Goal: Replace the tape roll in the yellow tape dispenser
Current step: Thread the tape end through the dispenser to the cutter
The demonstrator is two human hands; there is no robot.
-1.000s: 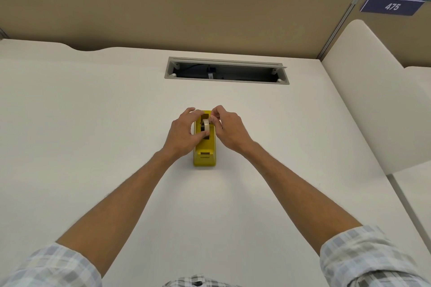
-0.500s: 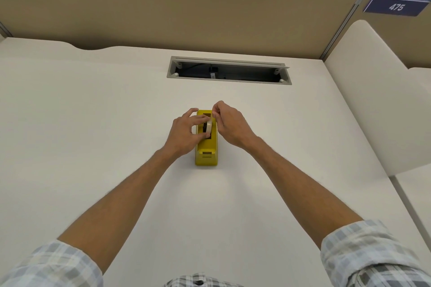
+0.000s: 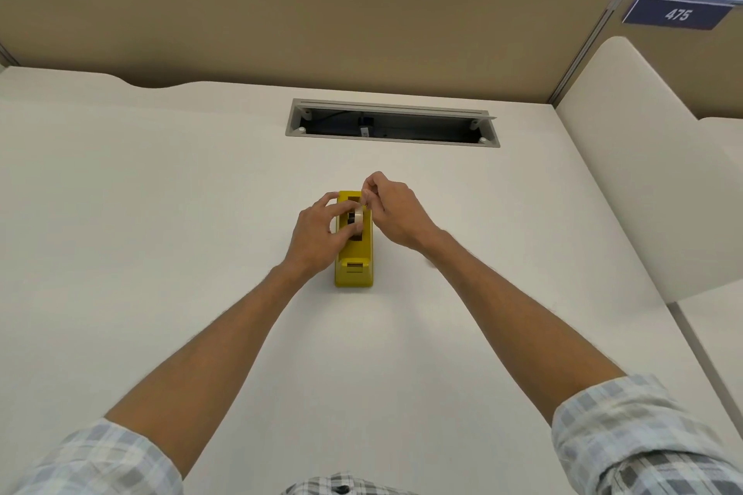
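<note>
A yellow tape dispenser point(image 3: 354, 269) stands in the middle of the cream desk point(image 3: 161, 213), its cutter end toward me. A pale tape roll point(image 3: 357, 218) sits upright in its well. My left hand point(image 3: 319, 237) grips the roll from the left side with thumb and fingers. My right hand point(image 3: 396, 215) hovers over the dispenser's far end, its fingertips pinched on the loose end of the tape near the roll's top. The lower part of the roll is hidden inside the dispenser.
An open cable slot point(image 3: 392, 124) with a grey frame lies in the desk behind the dispenser. A tan partition point(image 3: 321, 24) rises at the back, and a cream side divider point(image 3: 643, 157) stands on the right.
My right hand has lifted away from the roll toward the dispenser's far end, pinching the tape end. The left hand stays on the roll.
</note>
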